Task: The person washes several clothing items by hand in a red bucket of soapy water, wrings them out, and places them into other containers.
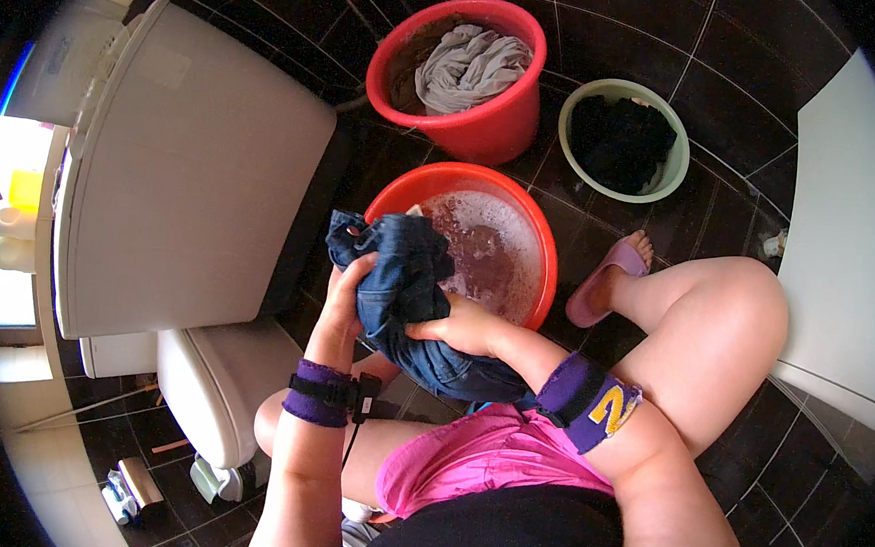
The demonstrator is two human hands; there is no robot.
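Observation:
Bunched dark blue jeans (pixel 397 276) are held up between my two hands, over the near left rim of a red-orange basin (pixel 548 270). My left hand (pixel 344 293) grips the cloth on its left side, thumb over the fabric. On the other side my right hand (pixel 459 325) is closed on a lower fold, its fingertips tucked into the denim. The lower end of the jeans hangs back toward my lap. Foamy, murky water (pixel 489 252) shows in the basin.
Beyond the basin stands a red bucket (pixel 502 127) with grey-white cloth (pixel 470 67) inside. A pale green basin (pixel 671 183) holds dark clothing (pixel 621 139). To the left are a large white appliance (pixel 188 178) and a toilet (pixel 205 390); a white panel (pixel 850 239) stands right.

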